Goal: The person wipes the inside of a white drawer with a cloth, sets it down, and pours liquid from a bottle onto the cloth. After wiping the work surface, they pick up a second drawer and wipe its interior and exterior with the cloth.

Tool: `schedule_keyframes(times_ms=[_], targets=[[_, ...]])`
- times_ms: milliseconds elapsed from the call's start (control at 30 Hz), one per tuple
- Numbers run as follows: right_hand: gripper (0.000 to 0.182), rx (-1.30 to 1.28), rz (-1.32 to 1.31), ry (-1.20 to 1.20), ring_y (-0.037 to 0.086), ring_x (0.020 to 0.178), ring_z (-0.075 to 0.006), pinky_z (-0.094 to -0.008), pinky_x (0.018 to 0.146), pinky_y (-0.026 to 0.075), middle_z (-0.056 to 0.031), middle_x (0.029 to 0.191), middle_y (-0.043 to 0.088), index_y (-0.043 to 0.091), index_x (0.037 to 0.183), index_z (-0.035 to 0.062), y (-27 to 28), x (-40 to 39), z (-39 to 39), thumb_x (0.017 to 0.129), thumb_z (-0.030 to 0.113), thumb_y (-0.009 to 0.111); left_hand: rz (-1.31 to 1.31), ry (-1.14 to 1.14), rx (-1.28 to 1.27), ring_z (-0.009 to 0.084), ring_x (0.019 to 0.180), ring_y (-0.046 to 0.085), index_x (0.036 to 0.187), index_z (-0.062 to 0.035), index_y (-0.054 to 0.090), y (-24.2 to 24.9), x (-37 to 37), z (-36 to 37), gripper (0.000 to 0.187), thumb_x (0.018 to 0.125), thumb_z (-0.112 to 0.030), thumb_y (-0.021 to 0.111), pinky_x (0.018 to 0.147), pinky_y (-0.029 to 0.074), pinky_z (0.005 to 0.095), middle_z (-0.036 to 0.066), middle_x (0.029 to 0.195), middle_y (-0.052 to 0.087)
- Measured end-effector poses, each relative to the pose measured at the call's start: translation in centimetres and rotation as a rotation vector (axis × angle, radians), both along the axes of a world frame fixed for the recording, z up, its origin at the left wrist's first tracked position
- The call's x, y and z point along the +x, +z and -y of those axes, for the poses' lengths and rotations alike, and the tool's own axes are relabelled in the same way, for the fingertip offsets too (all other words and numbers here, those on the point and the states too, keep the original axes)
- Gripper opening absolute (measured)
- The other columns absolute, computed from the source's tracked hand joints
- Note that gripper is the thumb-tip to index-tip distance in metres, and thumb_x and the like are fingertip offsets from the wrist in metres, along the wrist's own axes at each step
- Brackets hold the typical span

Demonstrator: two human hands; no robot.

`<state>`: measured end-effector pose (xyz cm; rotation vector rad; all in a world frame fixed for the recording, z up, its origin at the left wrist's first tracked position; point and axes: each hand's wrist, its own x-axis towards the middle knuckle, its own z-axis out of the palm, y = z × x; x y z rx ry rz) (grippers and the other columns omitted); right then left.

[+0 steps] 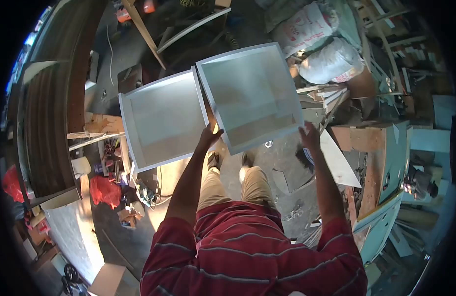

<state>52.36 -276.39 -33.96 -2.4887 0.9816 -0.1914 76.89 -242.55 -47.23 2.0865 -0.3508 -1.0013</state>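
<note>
Two pale, shallow drawers lie side by side in front of me, their open sides up. My left hand [210, 135] is closed on the near left edge of the right drawer [250, 93], close to the right rim of the left drawer [164, 121]. At the near right corner of the right drawer, my right hand [310, 136] has its fingers curled on the edge. The right drawer sits tilted against the left one, with a narrow gap between them. What supports the drawers underneath is mostly hidden.
White sacks [331, 61] and scrap wood strips [331, 96] lie at the far right. Beside my right arm stand a pale blue cabinet piece [393, 158] and a white triangular board [339, 160]. A red bag [105, 191] and tools lie left, near a dark slatted panel [44, 128].
</note>
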Motion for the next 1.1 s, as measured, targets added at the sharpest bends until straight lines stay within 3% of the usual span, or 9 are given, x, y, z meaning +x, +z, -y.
schedule_keyframes(times_ms=[100,233,300,333,567,667,767,900,1100], targets=[[0.056,-0.058,0.02,0.05,0.056,0.103,-0.036,-0.0417,0.088,0.044,-0.0237,0.107,0.059,0.053,0.112,-0.0049,-1.6,6.3,6.8,0.075,0.033,0.07,-0.086,0.096,0.189,0.0363,0.106,0.055,0.13,0.0038,0.033,0.6,-0.3,3.0,0.086,0.069,-0.043,0.071,0.087,0.046,0.0389,0.025,0.116,0.054],[0.066,0.034,-0.08,0.174,0.055,0.106,-0.0351,-0.0404,0.09,0.043,-0.0234,0.111,0.057,0.048,0.117,-0.0054,-4.9,12.3,12.4,0.071,0.036,0.072,0.014,0.333,-0.106,0.0346,0.1,0.057,0.132,-0.0021,0.033,-3.3,-2.0,4.6,0.078,0.067,-0.022,0.072,0.084,0.047,0.0382,0.021,0.111,0.058],[0.067,0.189,-0.159,0.205,0.055,0.106,-0.0349,-0.0401,0.09,0.043,-0.0228,0.111,0.058,0.047,0.119,-0.0043,-6.0,13.2,12.9,0.07,0.035,0.073,-0.203,0.596,-0.312,0.0293,0.097,0.057,0.131,-0.0042,0.036,-2.7,-3.0,4.5,0.068,0.067,-0.007,0.06,0.081,0.047,0.0356,0.017,0.107,0.058],[0.065,0.264,-0.137,0.324,0.056,0.104,-0.0353,-0.0403,0.088,0.044,-0.0228,0.109,0.059,0.048,0.118,-0.0028,-6.8,13.5,13.3,0.07,0.033,0.073,-0.143,0.54,-0.176,0.0236,0.095,0.055,0.13,-0.003,0.038,-3.2,-2.9,4.5,0.066,0.065,0.0,0.051,0.081,0.045,0.0329,0.013,0.106,0.057],[0.033,0.376,-0.201,0.305,0.058,0.073,-0.028,-0.0393,0.067,0.044,-0.0159,0.079,0.059,0.054,0.097,-0.0039,-10.7,13.2,13.9,0.069,0.013,0.063,-0.211,0.581,-0.23,0.0195,0.096,0.05,0.121,0.0026,0.044,0.5,-3.0,4.4,0.056,0.066,-0.003,0.049,0.083,0.042,0.0315,0.009,0.104,0.054],[0.032,0.436,0.132,0.339,0.056,0.071,-0.0255,-0.0374,0.067,0.044,-0.015,0.078,0.058,0.053,0.094,-0.0044,-12.1,12.9,14.7,0.068,0.013,0.061,-0.219,0.588,-0.236,0.0182,0.089,0.051,0.119,0.0039,0.045,3.0,-2.8,4.3,0.054,0.066,-0.004,0.049,0.079,0.043,0.0306,0.008,0.097,0.055],[0.033,0.552,0.109,0.33,0.06,0.069,-0.0271,-0.0362,0.065,0.047,-0.0149,0.077,0.062,0.055,0.097,-0.0033,-6.3,14.2,13.7,0.068,0.01,0.059,-0.315,0.604,-0.264,0.0158,0.08,0.051,0.115,0.0047,0.048,7.2,-2.9,3.4,0.05,0.066,-0.005,0.049,0.074,0.044,0.0288,0.006,0.089,0.055],[0.031,0.552,-0.018,0.35,0.055,0.066,-0.0177,-0.0341,0.059,0.044,-0.0099,0.075,0.06,0.055,0.094,-0.0039,1.3,15.0,10.5,0.067,0.011,0.058,-0.274,0.571,-0.224,0.0142,0.076,0.051,0.113,0.0044,0.05,12.4,-5.7,-0.5,0.047,0.066,-0.006,0.049,0.07,0.044,0.0269,0.006,0.088,0.056],[0.036,0.842,-0.202,0.601,0.054,0.075,-0.0193,-0.032,0.07,0.043,-0.0095,0.082,0.06,0.057,0.101,-0.0018,12.3,17.4,-0.6,0.07,0.016,0.055,-0.481,0.948,-0.387,0.0206,0.079,0.057,0.109,0.007,0.051,20.9,-14.0,-11.1,0.051,0.06,-0.007,0.049,0.072,0.049,0.0318,0.011,0.089,0.058]])
